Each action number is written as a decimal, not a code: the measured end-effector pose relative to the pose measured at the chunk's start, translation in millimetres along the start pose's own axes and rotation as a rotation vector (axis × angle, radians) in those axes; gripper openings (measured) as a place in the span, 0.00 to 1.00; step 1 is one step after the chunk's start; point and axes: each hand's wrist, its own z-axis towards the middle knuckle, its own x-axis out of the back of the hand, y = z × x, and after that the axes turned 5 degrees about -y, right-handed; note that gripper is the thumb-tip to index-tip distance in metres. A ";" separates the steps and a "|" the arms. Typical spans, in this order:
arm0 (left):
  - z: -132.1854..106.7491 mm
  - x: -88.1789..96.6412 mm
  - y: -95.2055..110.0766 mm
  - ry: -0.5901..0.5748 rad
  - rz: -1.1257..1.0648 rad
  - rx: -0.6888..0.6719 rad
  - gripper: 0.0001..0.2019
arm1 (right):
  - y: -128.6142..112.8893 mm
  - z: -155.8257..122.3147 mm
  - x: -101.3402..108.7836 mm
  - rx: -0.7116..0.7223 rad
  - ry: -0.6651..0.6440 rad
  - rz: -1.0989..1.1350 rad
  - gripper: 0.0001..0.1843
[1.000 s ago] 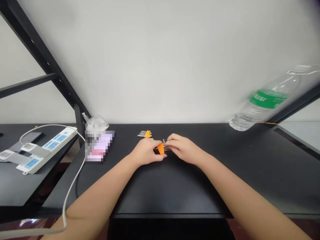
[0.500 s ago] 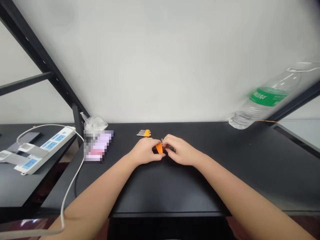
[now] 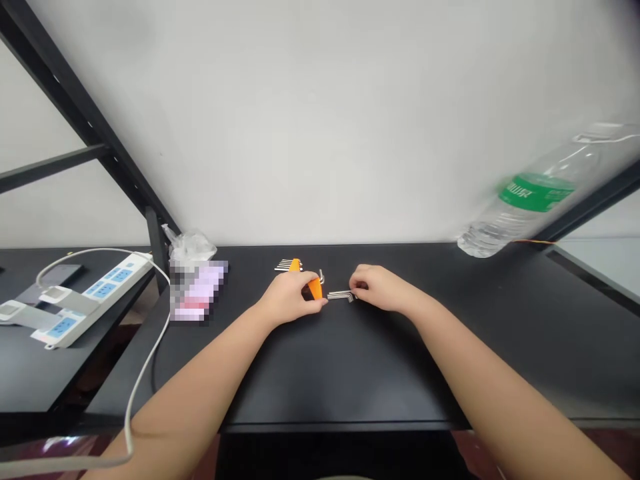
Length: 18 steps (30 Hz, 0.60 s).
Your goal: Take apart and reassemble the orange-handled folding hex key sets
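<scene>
My left hand (image 3: 293, 299) is closed around an orange hex key holder (image 3: 315, 289), thumb in front and fingers behind. One bent hex key (image 3: 321, 276) shows just beyond the holder's upper edge; whether it sits in a slot I cannot tell. To the right, several silver hex keys (image 3: 340, 295) lie side by side on the black tabletop, their bent ends to the right. The pinched fingers of my right hand (image 3: 375, 287) are at the bent end of one of these keys. Behind my left hand lies a second orange holder (image 3: 295, 265) with several keys in it.
A large clear bottle with a green label (image 3: 537, 192) stands at the back right. At the left are a crumpled plastic bag (image 3: 193, 245), a blurred purple packet (image 3: 200, 293), a white power strip (image 3: 103, 293) and a white cable (image 3: 131, 400) crossing my left forearm.
My right hand has moved right, away from the orange holder, to the loose hex keys, which now show between the hands. My left hand keeps the holder in nearly the same place.
</scene>
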 end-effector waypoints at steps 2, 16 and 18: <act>0.0 -0.3 0.6 -0.003 0.008 -0.003 0.14 | -1.2 -0.6 -2.5 -0.092 0.013 -0.055 0.03; 0.4 3.4 -0.7 0.040 0.020 0.004 0.11 | -30.5 -3.7 6.1 0.213 0.285 0.214 0.11; 0.7 2.6 -0.3 0.040 0.025 -0.004 0.11 | -35.1 -3.9 4.1 0.236 0.294 0.226 0.11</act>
